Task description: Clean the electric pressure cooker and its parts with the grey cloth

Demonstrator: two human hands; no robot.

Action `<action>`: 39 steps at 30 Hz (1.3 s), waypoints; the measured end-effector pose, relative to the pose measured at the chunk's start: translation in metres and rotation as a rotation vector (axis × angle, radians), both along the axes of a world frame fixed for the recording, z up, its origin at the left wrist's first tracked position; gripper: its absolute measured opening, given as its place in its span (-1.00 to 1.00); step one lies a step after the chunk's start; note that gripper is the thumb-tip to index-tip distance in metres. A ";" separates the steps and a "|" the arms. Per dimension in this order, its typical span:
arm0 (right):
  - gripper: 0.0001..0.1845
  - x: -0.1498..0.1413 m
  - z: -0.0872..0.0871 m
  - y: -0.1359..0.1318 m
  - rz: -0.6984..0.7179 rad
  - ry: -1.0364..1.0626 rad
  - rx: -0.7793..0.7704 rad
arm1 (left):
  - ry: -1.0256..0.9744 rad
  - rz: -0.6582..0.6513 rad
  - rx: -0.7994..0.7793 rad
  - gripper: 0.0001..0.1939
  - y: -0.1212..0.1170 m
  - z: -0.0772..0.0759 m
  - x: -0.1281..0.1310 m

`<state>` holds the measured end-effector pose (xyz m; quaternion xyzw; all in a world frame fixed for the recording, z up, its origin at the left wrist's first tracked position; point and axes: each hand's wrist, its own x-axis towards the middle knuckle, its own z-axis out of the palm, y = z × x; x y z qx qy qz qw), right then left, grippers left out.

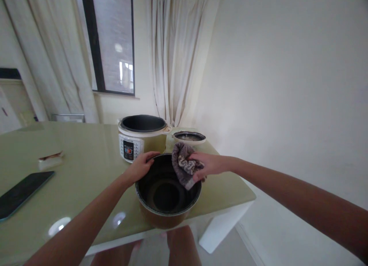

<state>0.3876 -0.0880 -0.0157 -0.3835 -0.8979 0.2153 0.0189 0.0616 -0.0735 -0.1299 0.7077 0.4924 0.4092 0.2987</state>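
Note:
A round inner pot [168, 199], dark inside and brownish outside, stands near the front edge of the table, tilted a little toward me. My left hand [140, 166] grips its rim at the upper left, fingers bent over the edge. In my right hand [209, 164] is a bunched grey-purple cloth [181, 162], held at the pot's right rim and hanging partly inside it. Just behind the pot sits the white rice cooker body [130, 147], its top uncovered and a control panel facing me. A round lid [189, 137] lies to its right.
On the left of the greenish glossy table [92, 154] lies a dark phone [24, 191], with a small pale item with a brown top [50, 158] behind it. A white wall [287, 104] rises beyond the right edge. Curtains [175, 55] and a window are at the back.

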 end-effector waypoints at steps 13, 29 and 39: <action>-0.12 -0.072 -0.048 0.042 -0.364 -0.187 0.327 | 0.037 0.102 0.049 -0.43 0.000 -0.011 -0.004; -0.45 -0.135 -0.059 0.096 0.111 -0.104 0.292 | 0.131 0.206 0.074 -0.52 -0.010 -0.016 -0.001; -0.49 -0.072 -0.063 0.086 -0.118 -0.019 0.139 | 0.077 0.237 0.089 -0.51 -0.009 -0.025 0.000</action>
